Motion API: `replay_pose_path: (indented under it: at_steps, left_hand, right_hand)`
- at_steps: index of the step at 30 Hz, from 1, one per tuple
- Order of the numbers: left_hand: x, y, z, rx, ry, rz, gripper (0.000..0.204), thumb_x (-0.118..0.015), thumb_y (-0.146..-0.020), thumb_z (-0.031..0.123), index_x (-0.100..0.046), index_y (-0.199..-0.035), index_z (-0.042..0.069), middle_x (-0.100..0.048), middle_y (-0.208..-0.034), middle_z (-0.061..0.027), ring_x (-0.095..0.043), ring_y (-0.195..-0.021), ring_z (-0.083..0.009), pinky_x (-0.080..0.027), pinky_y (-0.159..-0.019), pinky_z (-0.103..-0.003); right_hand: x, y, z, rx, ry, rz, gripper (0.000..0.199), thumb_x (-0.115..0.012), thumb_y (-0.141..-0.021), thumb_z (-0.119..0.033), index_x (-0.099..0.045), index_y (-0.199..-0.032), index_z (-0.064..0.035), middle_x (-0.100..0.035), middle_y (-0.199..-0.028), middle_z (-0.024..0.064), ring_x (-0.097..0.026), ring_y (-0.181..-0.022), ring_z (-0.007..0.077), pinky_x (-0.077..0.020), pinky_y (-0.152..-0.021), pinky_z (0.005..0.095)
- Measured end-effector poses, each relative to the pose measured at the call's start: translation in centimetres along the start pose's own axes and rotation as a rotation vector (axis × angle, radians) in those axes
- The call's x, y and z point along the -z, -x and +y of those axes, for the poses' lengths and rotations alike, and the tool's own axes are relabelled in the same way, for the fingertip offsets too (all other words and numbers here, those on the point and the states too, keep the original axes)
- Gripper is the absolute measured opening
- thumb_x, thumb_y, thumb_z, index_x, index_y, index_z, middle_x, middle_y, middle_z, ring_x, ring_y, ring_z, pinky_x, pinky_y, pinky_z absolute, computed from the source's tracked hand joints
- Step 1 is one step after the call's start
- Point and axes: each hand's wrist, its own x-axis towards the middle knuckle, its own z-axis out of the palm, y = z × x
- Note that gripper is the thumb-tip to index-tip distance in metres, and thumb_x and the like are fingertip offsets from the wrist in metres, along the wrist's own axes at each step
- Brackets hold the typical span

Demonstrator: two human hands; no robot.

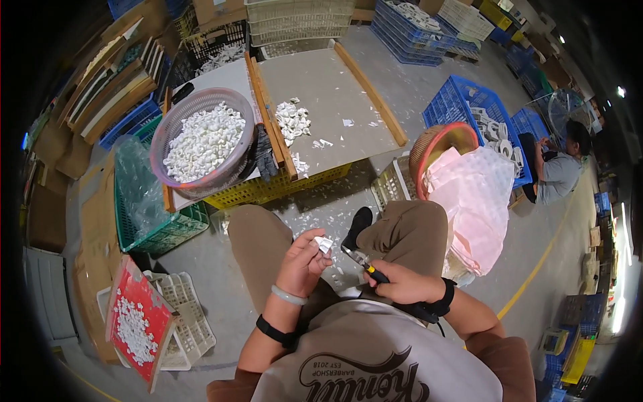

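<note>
My left hand [303, 262] is raised over my lap, its fingertips pinching a small white piece [323, 244] with an angular shape. What kind of part it is cannot be made out. To its right, my right hand [400, 283] is wrapped round a pair of pliers [374, 273] with black and yellow handles. Their metal jaws point up and left toward the white piece, a short gap away. A board table [328, 90] stands ahead, bearing a pile of small white pieces [293, 122] and a few loose scraps.
A pink round basket [161, 164] full of white parts sits on the table's left, beside a dark glove [264, 154]. Lower left, a red board [161, 315] carries small white pieces. Pink sheeting [469, 201] hangs at right. Another person [559, 167] sits far right.
</note>
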Motion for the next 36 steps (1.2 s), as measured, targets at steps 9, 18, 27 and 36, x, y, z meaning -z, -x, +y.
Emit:
replay_pose_path:
  at_steps: [9,18,27,36]
  left_hand:
    - [-1.4,0.9,-0.8,-0.035,-0.145,0.043,0.019,-0.05,-0.094,0.012,-0.057,-0.107,0.001,-0.061,-0.087,-0.0061,-0.06,-0.073,-0.0128,-0.053,-0.068,-0.025]
    - [-1.9,0.7,-1.1,-0.031,-0.183,0.058,0.017,-0.049,-0.094,0.01,-0.057,-0.106,0.001,-0.061,-0.089,-0.0059,-0.06,-0.074,-0.0121,-0.053,-0.069,-0.025]
    - [-2.1,0.7,-1.4,-0.076,-0.325,0.056,0.016,-0.05,-0.092,0.006,-0.057,-0.106,0.001,-0.06,-0.087,-0.0047,-0.059,-0.075,-0.0117,-0.051,-0.069,-0.026]
    - [-2.3,0.7,-1.4,-0.087,-0.333,0.067,0.016,-0.054,-0.09,0.006,-0.058,-0.105,0.001,-0.06,-0.085,-0.0045,-0.057,-0.072,-0.0115,-0.05,-0.068,-0.027]
  right_hand:
    - [-0.4,0.1,-0.6,-0.098,0.112,0.013,0.037,-0.049,-0.08,-0.009,-0.045,-0.114,0.0017,-0.054,-0.102,0.0244,-0.055,-0.098,0.0374,-0.0428,-0.084,0.0406]
    - [-0.6,0.0,1.7,-0.044,0.11,0.028,0.036,-0.05,-0.08,-0.009,-0.045,-0.114,0.0023,-0.055,-0.101,0.0253,-0.055,-0.097,0.0393,-0.0433,-0.082,0.0423]
    - [0.8,-0.3,0.7,-0.034,0.154,-0.019,0.034,-0.048,-0.078,-0.005,-0.045,-0.111,0.0039,-0.054,-0.098,0.026,-0.055,-0.094,0.0402,-0.0433,-0.081,0.0428]
    - [1.8,-0.6,0.7,0.066,0.209,-0.029,0.031,-0.05,-0.076,-0.003,-0.048,-0.106,0.0046,-0.053,-0.098,0.0256,-0.053,-0.098,0.0395,-0.0422,-0.083,0.0427]
